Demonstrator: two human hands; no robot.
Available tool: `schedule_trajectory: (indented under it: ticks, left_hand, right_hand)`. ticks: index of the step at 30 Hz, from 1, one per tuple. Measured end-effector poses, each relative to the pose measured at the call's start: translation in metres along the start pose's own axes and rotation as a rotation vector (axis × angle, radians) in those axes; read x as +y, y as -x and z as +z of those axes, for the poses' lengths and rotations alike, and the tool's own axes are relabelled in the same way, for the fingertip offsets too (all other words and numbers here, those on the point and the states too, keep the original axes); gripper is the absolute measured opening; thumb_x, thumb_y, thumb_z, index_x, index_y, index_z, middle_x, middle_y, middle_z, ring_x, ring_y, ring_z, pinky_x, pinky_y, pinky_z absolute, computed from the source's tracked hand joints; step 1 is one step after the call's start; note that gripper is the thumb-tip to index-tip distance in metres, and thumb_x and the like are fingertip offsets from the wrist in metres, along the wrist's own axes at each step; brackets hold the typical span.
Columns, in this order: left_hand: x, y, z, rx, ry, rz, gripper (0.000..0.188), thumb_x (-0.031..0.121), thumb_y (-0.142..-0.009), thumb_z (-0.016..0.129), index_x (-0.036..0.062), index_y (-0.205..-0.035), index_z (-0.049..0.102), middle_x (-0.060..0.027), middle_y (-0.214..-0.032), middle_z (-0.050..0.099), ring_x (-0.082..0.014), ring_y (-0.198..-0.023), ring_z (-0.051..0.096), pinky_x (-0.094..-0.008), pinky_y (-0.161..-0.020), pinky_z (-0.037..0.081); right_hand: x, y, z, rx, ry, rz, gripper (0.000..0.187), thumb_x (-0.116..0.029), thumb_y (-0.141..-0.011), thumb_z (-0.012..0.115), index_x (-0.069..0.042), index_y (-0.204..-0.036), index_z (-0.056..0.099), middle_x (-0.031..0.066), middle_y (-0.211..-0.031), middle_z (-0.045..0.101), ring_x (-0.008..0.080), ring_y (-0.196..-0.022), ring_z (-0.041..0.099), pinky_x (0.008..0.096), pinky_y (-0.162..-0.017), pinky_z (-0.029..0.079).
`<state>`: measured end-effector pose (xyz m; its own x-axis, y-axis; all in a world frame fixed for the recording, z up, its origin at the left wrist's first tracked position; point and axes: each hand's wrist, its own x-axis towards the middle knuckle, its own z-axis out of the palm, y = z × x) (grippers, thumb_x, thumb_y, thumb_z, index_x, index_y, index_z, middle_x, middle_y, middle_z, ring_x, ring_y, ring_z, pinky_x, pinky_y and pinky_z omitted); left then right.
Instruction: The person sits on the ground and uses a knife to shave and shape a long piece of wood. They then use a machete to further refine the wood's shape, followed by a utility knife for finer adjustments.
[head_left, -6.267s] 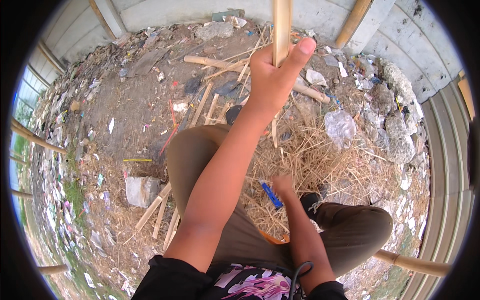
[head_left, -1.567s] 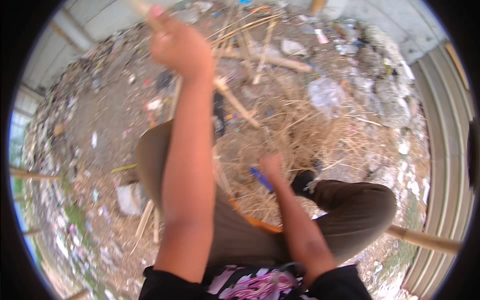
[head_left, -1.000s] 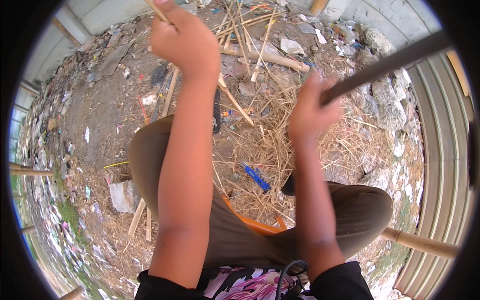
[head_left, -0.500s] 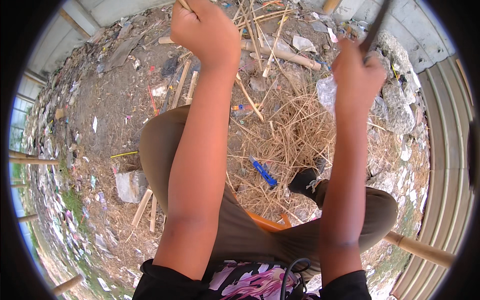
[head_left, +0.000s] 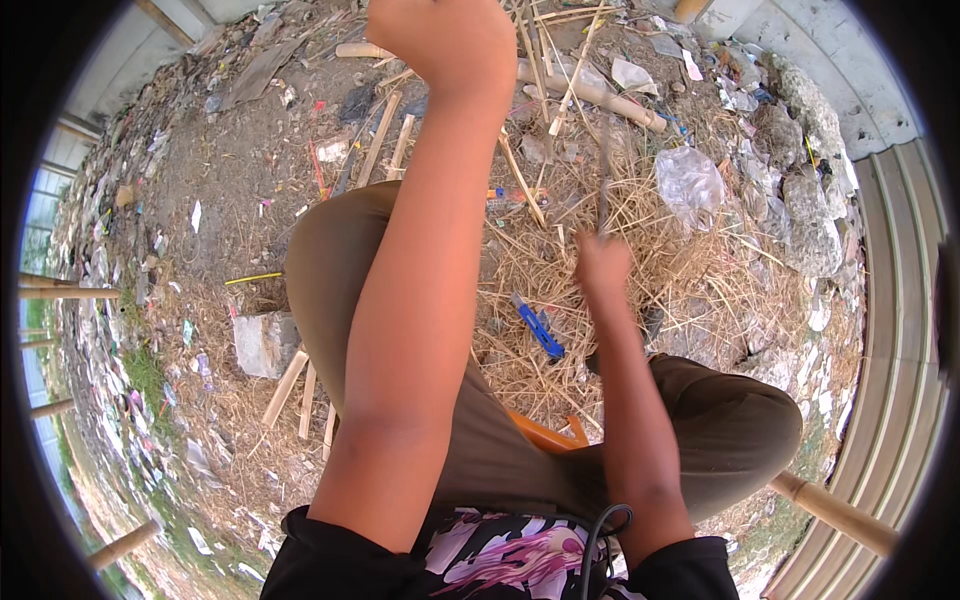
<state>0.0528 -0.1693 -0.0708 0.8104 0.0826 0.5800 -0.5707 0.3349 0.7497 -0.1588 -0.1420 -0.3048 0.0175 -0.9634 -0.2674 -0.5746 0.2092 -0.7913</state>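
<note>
My left hand (head_left: 450, 40) is raised at the upper edge, its curled fingers mostly cut off there. Half a second ago it gripped a thin bamboo stick, which is now out of sight. Closed round its handle, my right hand (head_left: 606, 268) holds a long knife, whose narrow dark blade (head_left: 603, 185) points away from me and is smeared by motion. Beneath it lies a heap of dry bamboo shavings (head_left: 650, 250). A blue box cutter (head_left: 540, 330) rests on the ground between my legs, left of my right hand.
Split bamboo sticks (head_left: 562, 95) and a thick bamboo pole (head_left: 610, 100) lie ahead. Clear plastic (head_left: 690, 185) sits on the shavings, near concrete rubble (head_left: 812, 235) at right. A pale block (head_left: 264, 344) stands beside my left knee. Something orange (head_left: 548, 432) shows beneath me.
My right hand has swung the knife down and to the left, over the shavings. My left hand has shifted slightly right and farther past the upper edge.
</note>
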Motion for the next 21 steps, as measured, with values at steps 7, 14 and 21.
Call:
schedule_trajectory:
  ticks: [7,14,21]
  left_hand:
    - [0.0,0.002,0.001,-0.022,0.066,-0.022,0.057,0.04,-0.106,0.047,-0.0001,-0.066,0.049,-0.0029,-0.054,0.041,-0.0152,-0.052,0.038,-0.0377,-0.051,0.033]
    - [0.005,-0.001,0.005,-0.129,0.04,-0.176,0.062,0.049,-0.106,0.039,0.0072,-0.06,0.039,0.001,-0.049,0.039,-0.0115,-0.047,0.038,-0.0336,-0.047,0.032]
    - [-0.018,-0.011,-0.011,-0.071,0.052,-0.002,0.061,0.05,-0.106,0.041,0.0072,-0.062,0.039,0.0024,-0.05,0.037,-0.0099,-0.047,0.034,-0.0326,-0.047,0.03]
  right_hand:
    - [-0.171,0.016,-0.091,0.302,-0.552,-0.747,0.027,-0.016,-0.095,0.063,-0.006,-0.071,0.054,0.0017,-0.059,0.051,0.0081,-0.052,0.048,0.0245,-0.051,0.039]
    - [0.158,0.043,0.078,0.046,0.237,0.078,0.03,-0.011,-0.084,0.061,-0.008,-0.112,0.072,0.0239,-0.104,0.071,0.0412,-0.095,0.068,0.0447,-0.089,0.052]
    - [-0.074,0.0,-0.048,0.224,-0.065,-0.269,0.038,-0.022,-0.081,0.066,0.003,-0.06,0.047,0.0094,-0.052,0.047,0.0161,-0.051,0.036,0.0397,-0.049,0.035]
